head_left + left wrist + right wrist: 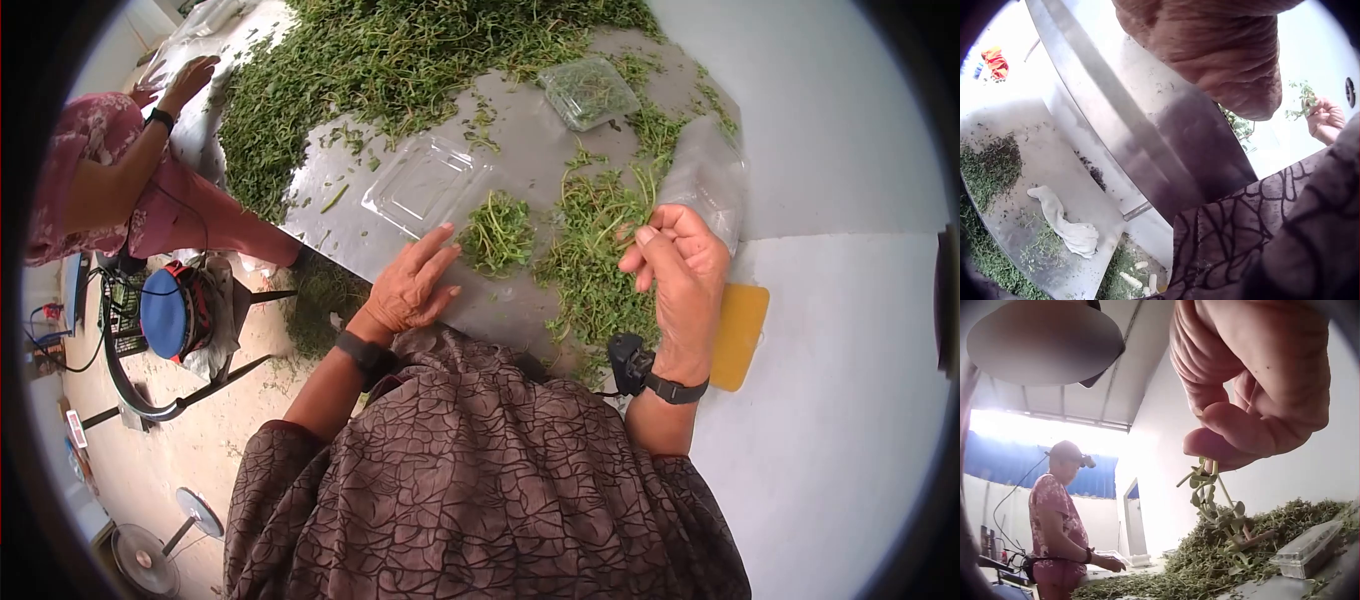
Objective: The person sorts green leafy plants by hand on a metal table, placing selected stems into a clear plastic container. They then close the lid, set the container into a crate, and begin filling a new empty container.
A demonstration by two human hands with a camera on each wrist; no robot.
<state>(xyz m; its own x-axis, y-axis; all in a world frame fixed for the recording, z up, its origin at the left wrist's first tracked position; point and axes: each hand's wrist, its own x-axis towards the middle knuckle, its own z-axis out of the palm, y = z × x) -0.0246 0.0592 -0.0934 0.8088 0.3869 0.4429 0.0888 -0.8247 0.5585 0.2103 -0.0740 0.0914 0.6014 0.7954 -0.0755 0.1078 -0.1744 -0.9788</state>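
My right hand (680,270) pinches a few green stems (1213,500) between thumb and fingers, above a loose pile of greens (595,270) on the metal table (510,120). In the left wrist view the right hand (1325,120) also shows with a sprig (1302,100) in it. My left hand (408,285) rests at the table's front edge, fingers extended, holding nothing. Just right of its fingertips lies a small heap of greens (497,235), and beyond them an empty clear plastic tray (425,185).
A closed clear box (588,93) with greens stands farther back, before a large heap (400,60). Plastic bags (705,175) and a yellow board (740,337) are at the right. Another person (100,180) works at the left, near a blue-topped stool (168,310).
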